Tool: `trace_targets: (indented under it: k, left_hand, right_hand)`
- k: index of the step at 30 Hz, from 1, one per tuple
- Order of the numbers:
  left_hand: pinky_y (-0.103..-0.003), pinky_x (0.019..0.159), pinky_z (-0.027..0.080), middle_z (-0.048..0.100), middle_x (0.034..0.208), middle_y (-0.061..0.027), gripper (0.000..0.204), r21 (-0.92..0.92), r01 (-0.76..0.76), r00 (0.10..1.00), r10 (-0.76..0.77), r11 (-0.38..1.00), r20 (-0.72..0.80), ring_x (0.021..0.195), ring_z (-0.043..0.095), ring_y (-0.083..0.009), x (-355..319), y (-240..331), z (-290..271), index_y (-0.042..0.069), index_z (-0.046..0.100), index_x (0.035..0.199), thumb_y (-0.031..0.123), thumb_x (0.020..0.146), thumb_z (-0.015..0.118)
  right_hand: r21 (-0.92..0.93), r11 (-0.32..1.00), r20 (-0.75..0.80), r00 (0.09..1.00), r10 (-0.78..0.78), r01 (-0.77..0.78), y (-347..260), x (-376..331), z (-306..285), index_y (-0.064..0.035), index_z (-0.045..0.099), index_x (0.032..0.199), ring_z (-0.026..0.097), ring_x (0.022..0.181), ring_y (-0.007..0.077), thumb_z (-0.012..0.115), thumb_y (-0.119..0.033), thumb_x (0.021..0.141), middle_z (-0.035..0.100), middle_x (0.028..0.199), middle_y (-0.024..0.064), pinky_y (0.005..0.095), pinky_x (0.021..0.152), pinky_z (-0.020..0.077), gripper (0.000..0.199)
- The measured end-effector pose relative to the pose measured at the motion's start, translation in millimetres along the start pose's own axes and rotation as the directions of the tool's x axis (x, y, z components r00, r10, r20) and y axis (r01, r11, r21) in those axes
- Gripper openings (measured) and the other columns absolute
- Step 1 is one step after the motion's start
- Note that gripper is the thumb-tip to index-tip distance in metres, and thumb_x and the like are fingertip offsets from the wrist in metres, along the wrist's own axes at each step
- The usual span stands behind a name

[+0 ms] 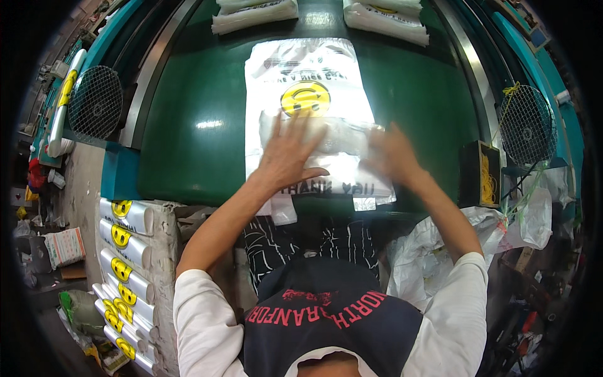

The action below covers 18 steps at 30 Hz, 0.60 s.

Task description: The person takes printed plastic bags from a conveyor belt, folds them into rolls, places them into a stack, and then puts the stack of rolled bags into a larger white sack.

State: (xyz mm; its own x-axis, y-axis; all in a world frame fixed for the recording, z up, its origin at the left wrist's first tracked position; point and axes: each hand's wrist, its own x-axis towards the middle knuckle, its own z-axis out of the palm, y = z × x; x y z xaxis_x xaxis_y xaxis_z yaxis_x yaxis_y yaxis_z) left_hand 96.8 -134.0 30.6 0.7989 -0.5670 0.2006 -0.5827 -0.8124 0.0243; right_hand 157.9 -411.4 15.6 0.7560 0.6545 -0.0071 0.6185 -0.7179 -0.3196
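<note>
A flat stack of white plastic bags [264, 69] printed with a yellow smiley face lies on the green work surface [188, 135] in front of me. Across its middle is a translucent, crumpled plastic piece [345, 135]. My left hand [292, 147] rests on the bags with its fingers spread, fingertips over the lower part of the smiley and the plastic piece. At the stack's right edge, my right hand [397, 156] is smeared by motion, so its fingers do not show clearly. Bag handles hang over the near edge of the surface.
Two bundles of white bags, a left bundle [254, 17] and a right bundle [386, 24], lie at the far side. Round wire-guarded fans, a left fan [96, 103] and a right fan [529, 125], flank me. Folded smiley bags [129, 248] are piled lower left. A dark box [470, 173] holds yellow bands.
</note>
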Motion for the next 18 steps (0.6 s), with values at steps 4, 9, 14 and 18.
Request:
trace_targets:
  k: [4, 9, 14, 18]
  left_hand:
    - [-0.061, 0.106, 0.020, 0.026, 0.146, -0.0241, 0.083, 0.052, 0.048, 0.970, -0.059, 0.998, 0.235, 0.133, 0.029, -0.0414, -44.6, 9.2, 6.8, 0.017, 0.036, 0.140, 0.057, 0.074, 0.065]
    - [-0.050, 0.090, 0.041, 0.053, 0.118, -0.0188, 0.050, 0.089, 0.056, 0.935, -0.083, 0.994, 0.346, 0.109, 0.052, -0.0343, -40.1, -22.5, -11.7, 0.010, 0.053, 0.113, 0.046, 0.080, 0.064]
    - [-0.040, 0.076, 0.045, 0.061, 0.095, -0.0114, 0.031, -0.032, 0.234, 0.961, -0.226, 0.972, 0.157, 0.088, 0.058, -0.0295, 23.4, -52.7, 7.3, 0.006, 0.058, 0.099, 0.032, 0.083, 0.063]
    - [-0.045, 0.097, 0.035, 0.054, 0.116, -0.0183, 0.054, -0.232, 0.208, 0.968, -0.234, 0.950, -0.087, 0.111, 0.048, -0.0343, 29.6, -43.6, 49.9, 0.002, 0.056, 0.113, 0.031, 0.072, 0.073]
  right_hand:
    - [-0.219, 0.950, -0.073, 0.967, -0.245, 0.224, -54.4, -25.5, 14.2, -0.0086, 0.053, 0.120, 0.046, 0.123, 0.0358, 0.073, -0.040, 0.072, 0.050, 0.129, 0.0220, 0.0535, 0.106, 0.0271, 0.061]
    - [-0.013, 0.963, 0.034, 0.963, -0.268, 0.268, -27.1, -13.2, 9.3, -0.0103, 0.054, 0.118, 0.052, 0.114, 0.0365, 0.073, -0.035, 0.074, 0.053, 0.123, 0.0243, 0.0446, 0.095, 0.0429, 0.054]
    - [-0.003, 0.967, -0.013, 0.966, 0.256, -0.256, 21.2, 59.7, 13.7, -0.0042, 0.065, 0.088, 0.062, 0.071, 0.0337, 0.053, -0.056, 0.085, 0.064, 0.072, 0.0163, 0.0437, 0.064, 0.0475, 0.053]
    - [0.181, 0.967, -0.086, 0.977, 0.197, -0.179, 41.5, 63.9, 34.6, -0.0075, 0.066, 0.087, 0.062, 0.078, 0.0358, 0.050, -0.046, 0.088, 0.065, 0.080, 0.0179, 0.0438, 0.071, 0.0478, 0.042]
